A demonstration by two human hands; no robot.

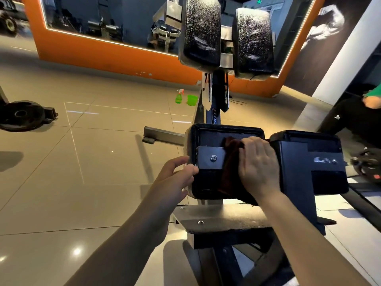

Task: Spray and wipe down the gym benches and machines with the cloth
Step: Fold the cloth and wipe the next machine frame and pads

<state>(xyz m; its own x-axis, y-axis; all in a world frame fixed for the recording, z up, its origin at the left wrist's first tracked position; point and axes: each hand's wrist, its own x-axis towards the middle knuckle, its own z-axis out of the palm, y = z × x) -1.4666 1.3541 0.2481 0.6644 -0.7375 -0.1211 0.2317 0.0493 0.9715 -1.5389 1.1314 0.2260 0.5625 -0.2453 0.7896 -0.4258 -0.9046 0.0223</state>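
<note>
1. A dark reddish-brown cloth (231, 162) is pressed against the back of a black padded machine pad (208, 178), under the right hand (257, 168), whose fingers lie flat and close together on top of the cloth.
2. The left hand (175, 180) has its fingers spread apart, the fingertips touching the pad's left edge just beside a metal bracket (210, 157) with one bolt.
3. A second pad (309, 162) sits just to the right of the right hand; two more pads (201, 32) stand higher up beyond the hands, speckled with droplets. That makes four pads.
4. Partial white lettering runs down the machine's upright post (214, 116); it is too cut off to read.
5. Beyond the left hand, a green spray bottle (179, 97) and a green bucket (191, 100) stand side by side on the floor.
6. The floor (82, 162) is glossy beige tile. An orange-framed mirror (103, 21) lines the far wall.
7. One weight plate (20, 115) lies far to the left.
</note>
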